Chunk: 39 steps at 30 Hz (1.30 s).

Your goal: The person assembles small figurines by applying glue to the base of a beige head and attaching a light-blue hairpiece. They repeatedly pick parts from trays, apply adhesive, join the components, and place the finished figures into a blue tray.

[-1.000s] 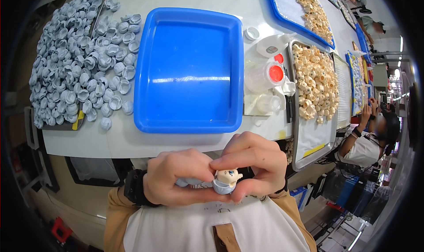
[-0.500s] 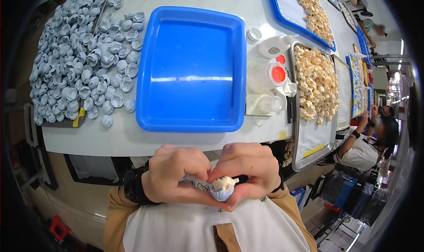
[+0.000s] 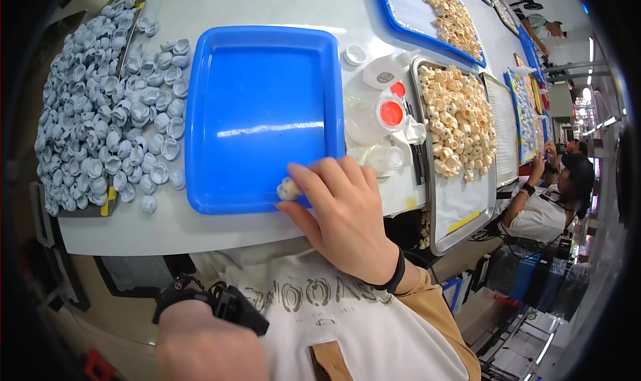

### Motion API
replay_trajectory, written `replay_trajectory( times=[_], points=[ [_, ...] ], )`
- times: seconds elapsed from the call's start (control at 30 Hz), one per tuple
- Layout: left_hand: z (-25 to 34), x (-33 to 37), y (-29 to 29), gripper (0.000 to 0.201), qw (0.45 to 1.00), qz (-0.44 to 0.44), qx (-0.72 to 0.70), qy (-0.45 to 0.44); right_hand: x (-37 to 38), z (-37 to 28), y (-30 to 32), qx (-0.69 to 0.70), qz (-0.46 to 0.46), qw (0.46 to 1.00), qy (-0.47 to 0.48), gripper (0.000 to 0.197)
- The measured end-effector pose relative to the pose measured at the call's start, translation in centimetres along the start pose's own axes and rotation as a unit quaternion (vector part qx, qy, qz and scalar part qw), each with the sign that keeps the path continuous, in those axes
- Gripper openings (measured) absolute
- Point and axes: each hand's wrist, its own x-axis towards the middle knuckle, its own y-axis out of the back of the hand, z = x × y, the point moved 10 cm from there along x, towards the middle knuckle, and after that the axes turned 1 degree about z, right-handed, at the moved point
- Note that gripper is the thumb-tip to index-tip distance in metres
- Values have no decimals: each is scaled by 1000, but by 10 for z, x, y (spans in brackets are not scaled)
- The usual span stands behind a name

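Over the near right corner of the blue tray (image 3: pixel 264 204), my right hand (image 3: pixel 347 214) has a small doll head (image 3: pixel 288 189) between thumb and index fingertip. The head is cream with a pale blue-grey hair cap on it. My left hand (image 3: pixel 210 344) is low at the left, close to my body and away from the table, blurred, with its fingers hidden. Heaped to the left of the tray are many loose pale blue hair caps (image 3: pixel 133 121). Cream doll head parts (image 3: pixel 457 117) fill a metal tray (image 3: pixel 437 231) on the right.
Between the trays stand a white bottle (image 3: pixel 384 73), clear containers with red tops (image 3: pixel 391 113) and a small clear cup (image 3: pixel 384 159). A round white lid (image 3: pixel 354 55) lies behind them. Another blue tray (image 3: pixel 400 21) of cream parts is farther back. A co-worker (image 3: pixel 547 201) sits at the right.
My hands have parted from around the doll head near my chest. The right hand has carried it forward to the blue tray; the left has dropped down and left. The view has shifted slightly.
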Motion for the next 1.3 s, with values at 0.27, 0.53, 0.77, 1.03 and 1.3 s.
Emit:
replay_trajectory(
  times=[0.27, 0.53, 0.77, 1.03, 1.3],
  points=[
    [-2, 9, -8, 19, 992, 34, -119, 7, -27, 58, 98, 67, 185, 973, -124, 18],
    [4, -3, -6, 22, 998, 50, 37, -23, -29, 52, 23, 340, 29, 935, -101, 6],
    [-19, -55, 10, 12, 970, -36, 208, 120, -56, 61, 9, 364, -33, 925, -106, 8],
    [-41, -311, 125, 22, 508, 342, 634, 473, -101, 33, -74, 367, -281, 885, -53, 22],
    [-90, -328, 282, 28, 352, 214, 795, 446, -103, 36, -72, 354, -224, 906, -55, 19]
  ],
)
